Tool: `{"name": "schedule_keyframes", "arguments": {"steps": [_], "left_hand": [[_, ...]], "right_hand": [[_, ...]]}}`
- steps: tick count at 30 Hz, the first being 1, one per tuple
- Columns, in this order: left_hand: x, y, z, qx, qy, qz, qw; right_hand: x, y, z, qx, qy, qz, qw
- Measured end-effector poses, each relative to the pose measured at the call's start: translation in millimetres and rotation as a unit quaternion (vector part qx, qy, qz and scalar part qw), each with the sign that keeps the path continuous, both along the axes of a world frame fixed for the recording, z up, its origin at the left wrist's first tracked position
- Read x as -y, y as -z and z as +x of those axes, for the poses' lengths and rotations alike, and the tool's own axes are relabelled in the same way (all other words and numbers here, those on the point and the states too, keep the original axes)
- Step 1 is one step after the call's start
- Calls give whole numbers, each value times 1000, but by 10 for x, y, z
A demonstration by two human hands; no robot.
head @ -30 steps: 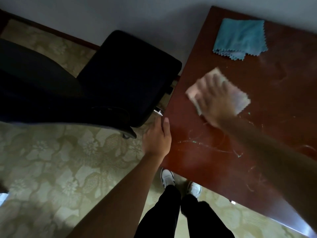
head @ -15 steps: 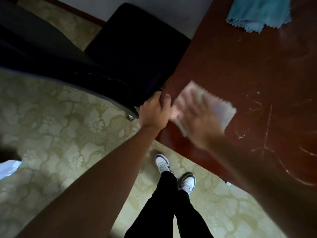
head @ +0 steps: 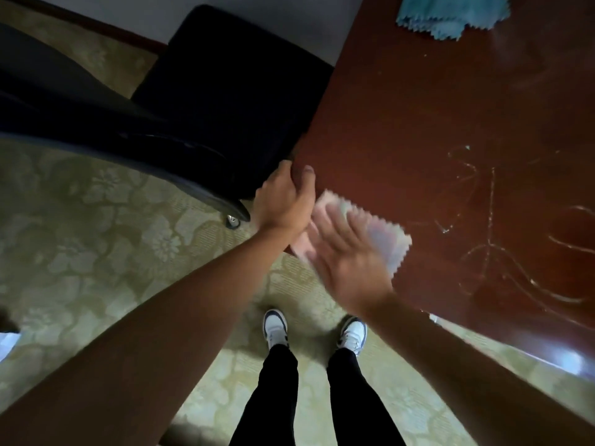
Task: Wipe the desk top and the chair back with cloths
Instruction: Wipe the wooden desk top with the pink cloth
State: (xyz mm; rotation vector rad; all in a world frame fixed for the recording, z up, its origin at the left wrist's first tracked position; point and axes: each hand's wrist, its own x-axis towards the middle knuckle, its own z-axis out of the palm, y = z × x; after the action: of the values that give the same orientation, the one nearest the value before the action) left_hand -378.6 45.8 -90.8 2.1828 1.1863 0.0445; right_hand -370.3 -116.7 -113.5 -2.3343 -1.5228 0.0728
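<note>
1. R hand [head: 346,259]: fingers flat, spread, pressing pink cloth [head: 383,239] onto desk top [head: 434,123] at its near-left corner.
2. L hand [head: 283,201]: fingers curled over the desk's left edge, gripping it, just beside the cloth.
3. Blue cloth [head: 450,14] lies at far side, well apart.
4. Chair [head: 225,91] left of desk.

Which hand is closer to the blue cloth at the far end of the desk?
Right. The right hand presses the pink cloth flat on the desk top, below the blue cloth. The left hand grips the desk's corner, farther left.
</note>
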Motion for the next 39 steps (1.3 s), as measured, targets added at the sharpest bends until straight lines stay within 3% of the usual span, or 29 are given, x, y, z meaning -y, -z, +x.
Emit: {"name": "schedule_keyframes", "arguments": {"steps": [4, 9, 14, 17, 23, 26, 30, 32, 36, 39], "left_hand": [[-24, -10, -25, 14, 14, -14, 1000], [-23, -52, -21, -5, 36, -31, 999], [-37, -16, -28, 17, 11, -47, 999], [-41, 4, 0, 29, 13, -51, 998], [-83, 102, 79, 14, 6, -37, 999], [-66, 142, 105, 14, 8, -29, 999], [-73, 163, 221, 23, 0, 27, 999], [-73, 148, 400, 46, -7, 51, 998], [-56, 41, 820, 47, -17, 58, 997], [-25, 54, 907, 40, -40, 63, 996]], "right_hand": [[283, -61, 136, 18, -77, -38, 996], [-267, -76, 1066, -17, 184, -40, 982], [-394, -42, 68, -20, 112, -30, 993], [-293, -54, 17, -11, 97, -18, 995], [-752, -37, 1191, -15, 219, -39, 975], [-913, -60, 1584, -18, 234, -50, 971], [-726, -31, 1260, -19, 101, -23, 994], [-553, -58, 1537, -54, 77, -19, 995], [-439, -117, 2601, -59, 247, -25, 967], [-683, -150, 2827, -44, 215, -13, 976]]}}
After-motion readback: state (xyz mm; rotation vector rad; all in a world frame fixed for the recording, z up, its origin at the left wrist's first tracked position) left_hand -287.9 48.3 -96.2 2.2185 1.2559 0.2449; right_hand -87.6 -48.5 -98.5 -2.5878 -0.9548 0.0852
